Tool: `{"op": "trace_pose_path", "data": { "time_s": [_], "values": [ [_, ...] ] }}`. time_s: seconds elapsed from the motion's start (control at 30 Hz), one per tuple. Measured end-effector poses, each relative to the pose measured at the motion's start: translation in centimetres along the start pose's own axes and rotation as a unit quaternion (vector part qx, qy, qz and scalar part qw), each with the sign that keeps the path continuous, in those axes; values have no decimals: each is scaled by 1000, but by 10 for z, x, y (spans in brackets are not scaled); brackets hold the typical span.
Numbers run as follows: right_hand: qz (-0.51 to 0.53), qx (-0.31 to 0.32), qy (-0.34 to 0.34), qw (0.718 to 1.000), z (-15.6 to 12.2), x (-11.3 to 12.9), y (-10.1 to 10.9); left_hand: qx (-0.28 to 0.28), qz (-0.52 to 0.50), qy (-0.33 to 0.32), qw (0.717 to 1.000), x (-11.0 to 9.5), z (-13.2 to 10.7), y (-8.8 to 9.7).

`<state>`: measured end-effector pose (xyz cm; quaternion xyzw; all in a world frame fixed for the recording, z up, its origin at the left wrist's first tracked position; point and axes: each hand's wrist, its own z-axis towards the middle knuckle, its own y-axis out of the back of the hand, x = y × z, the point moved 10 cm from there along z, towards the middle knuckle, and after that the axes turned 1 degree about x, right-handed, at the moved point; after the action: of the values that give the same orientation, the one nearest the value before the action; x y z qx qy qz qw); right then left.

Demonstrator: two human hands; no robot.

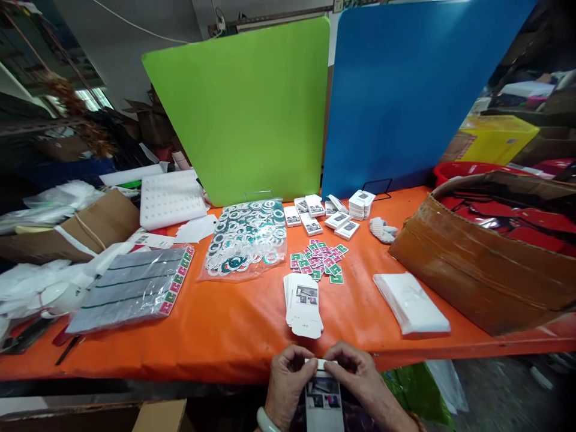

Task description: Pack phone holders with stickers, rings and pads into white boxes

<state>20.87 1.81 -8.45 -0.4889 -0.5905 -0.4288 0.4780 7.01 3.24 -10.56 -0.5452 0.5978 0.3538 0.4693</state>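
Observation:
At the table's front edge, my left hand (287,384) and my right hand (362,384) pinch the top end of a small white cardboard box (324,414) with printed pictures on its face. Both thumbs press near its top edge, and its lower end runs out of view. Just beyond my hands lies a fanned stack of flat printed white cartons (303,309). Behind that stack is a loose heap of small pink and green stickers (317,261). Several small white boxes (310,223) sit farther back, with a stack of white cards (361,204) to their right.
A clear bag of teal and white rings (247,234) lies left of centre on the orange table (216,324). Further left is a plastic-wrapped grey pack (130,288). To the right are a white packet (411,303) and a large cardboard box (477,270). Green (252,108) and blue (400,96) boards stand behind.

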Motion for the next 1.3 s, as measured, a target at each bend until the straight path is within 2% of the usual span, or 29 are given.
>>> {"op": "trace_pose_path", "data": {
  "time_s": [0.1,0.17,0.27,0.37,0.43,0.5,0.57,0.63,0.67,0.73,0.77,0.83,0.9,0.93,1.0,1.07,1.1,1.2,1.3],
  "values": [
    [75,27,-54,995,5,-10,-7,8,15,6,1000,-5,2,0],
    [80,36,-65,994,6,-14,-9,26,25,15,999,-3,1,-1],
    [38,41,-44,997,3,-17,-9,48,39,9,998,7,0,2],
    [-16,71,-4,997,-5,-16,-15,42,40,-17,998,21,0,9],
    [-38,95,-2,995,-10,-19,-19,40,31,-30,998,27,-1,11],
    [-56,100,-18,993,-10,-21,-19,51,34,-41,997,23,-2,8],
    [-69,105,-37,991,-3,-15,-15,49,41,-61,996,9,-1,5],
    [-79,127,-32,988,13,5,-11,14,53,-94,994,-16,2,9],
    [-86,138,-16,987,25,22,-8,-15,60,-114,992,-30,4,13],
    [-101,112,24,988,57,64,11,-75,70,-141,985,-55,11,24],
    [-88,79,45,992,75,86,24,-105,74,-149,980,-65,14,31],
    [-37,-46,93,994,109,128,61,-148,107,-171,968,-82,20,39],
    [-1,-132,123,984,134,152,85,-158,170,-205,951,-94,25,39],
    [-38,-148,123,981,145,156,86,-153,206,-221,941,-96,27,36],
    [-194,-113,106,969,160,151,69,-140,270,-236,923,-93,31,29],
    [-344,-40,86,934,166,130,39,-126,323,-225,910,-83,36,22],
    [-388,-9,81,918,164,118,25,-118,347,-214,906,-76,38,19],
    [-434,23,72,898,153,90,-1,-96,392,-187,895,-61,43,13],
    [-466,21,53,883,149,79,-10,-90,414,-181,887,-55,45,11]
  ]
}}
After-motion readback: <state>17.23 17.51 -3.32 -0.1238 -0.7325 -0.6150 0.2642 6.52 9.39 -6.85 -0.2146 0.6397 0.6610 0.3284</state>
